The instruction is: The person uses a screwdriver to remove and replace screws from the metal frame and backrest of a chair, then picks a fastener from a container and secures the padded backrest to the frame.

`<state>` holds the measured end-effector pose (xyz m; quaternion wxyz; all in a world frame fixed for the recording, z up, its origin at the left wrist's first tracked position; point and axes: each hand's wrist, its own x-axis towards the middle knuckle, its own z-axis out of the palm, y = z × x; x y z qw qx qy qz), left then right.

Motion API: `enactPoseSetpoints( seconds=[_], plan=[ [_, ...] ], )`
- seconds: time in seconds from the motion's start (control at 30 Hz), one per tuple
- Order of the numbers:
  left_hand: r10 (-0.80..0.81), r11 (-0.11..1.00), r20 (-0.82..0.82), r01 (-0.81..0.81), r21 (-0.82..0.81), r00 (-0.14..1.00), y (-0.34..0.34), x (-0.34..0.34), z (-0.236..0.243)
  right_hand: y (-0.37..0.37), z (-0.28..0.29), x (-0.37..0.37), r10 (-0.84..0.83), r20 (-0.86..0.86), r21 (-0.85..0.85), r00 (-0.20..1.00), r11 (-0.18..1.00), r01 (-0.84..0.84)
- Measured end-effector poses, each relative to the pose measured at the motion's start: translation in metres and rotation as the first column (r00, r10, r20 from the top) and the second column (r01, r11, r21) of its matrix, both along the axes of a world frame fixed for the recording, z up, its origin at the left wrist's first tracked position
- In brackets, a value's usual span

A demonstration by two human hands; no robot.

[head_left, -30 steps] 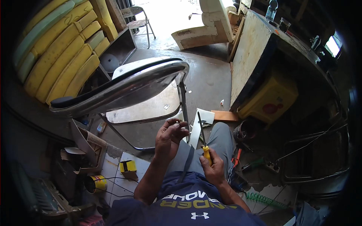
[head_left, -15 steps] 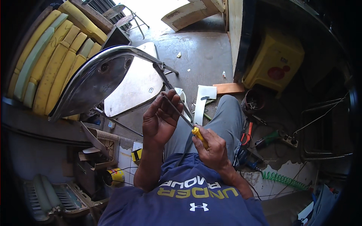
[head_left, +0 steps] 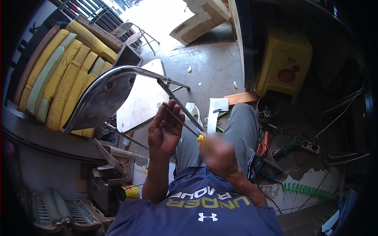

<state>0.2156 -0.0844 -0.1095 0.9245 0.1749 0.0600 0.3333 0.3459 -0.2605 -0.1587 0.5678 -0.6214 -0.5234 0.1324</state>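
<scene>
My right hand (head_left: 218, 155), blurred in the head view, is closed around a screwdriver (head_left: 201, 138) whose yellow handle end shows at the fingers. Its thin metal shaft (head_left: 183, 123) slants up and left to my left hand (head_left: 165, 129). There the thumb and forefinger pinch at the tip, palm up, other fingers curled loosely. Whether a small part sits at the tip is too small to tell. Just beyond is a folding chair with a chrome tube frame (head_left: 180, 103), a dark panel (head_left: 103, 96) and a white panel (head_left: 141, 94).
Yellow and green foam pads (head_left: 59, 78) are stacked at left. Right of my legs lie orange-handled scissors (head_left: 263, 147), a green power tool (head_left: 285, 146), a coiled green hose (head_left: 305, 190) and a pot of small parts (head_left: 267, 108). A yellow plastic stool (head_left: 285, 63) stands farther back.
The surroundings sit slightly lower and farther right in the picture. Both hands keep nearly the same pose on the screwdriver, and the right hand has become blurred.
</scene>
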Motion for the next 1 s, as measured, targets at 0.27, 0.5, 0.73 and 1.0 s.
enactPoseSetpoints(
  seconds=[0.27, 0.5, 0.73, 1.0],
  plan=[
    [0.117, 0.986, -0.144, -0.098, 0.135, 0.983, 0.004, -0.005, 0.006, 0.001, 0.012, 0.005, 0.152, -0.206, 0.032, 0.967, 0.988, -0.148],
    [0.129, 0.969, -0.089, -0.107, 0.221, 0.988, 0.023, -0.02, 0.006, 0.018, 0.032, 0.013, 0.387, -0.855, 0.064, 0.344, 0.739, -0.671],
    [0.236, 0.946, -0.057, -0.216, 0.243, 0.97, 0.069, -0.019, 0.023, 0.075, 0.048, -0.001, 0.32, -0.417, -0.076, 0.85, 0.92, -0.384],
    [0.174, 0.958, 0.051, -0.181, 0.222, 0.983, 0.082, -0.015, 0.032, 0.095, 0.053, -0.001, 0.272, -0.305, -0.017, 0.913, 0.957, -0.29]
  ],
)
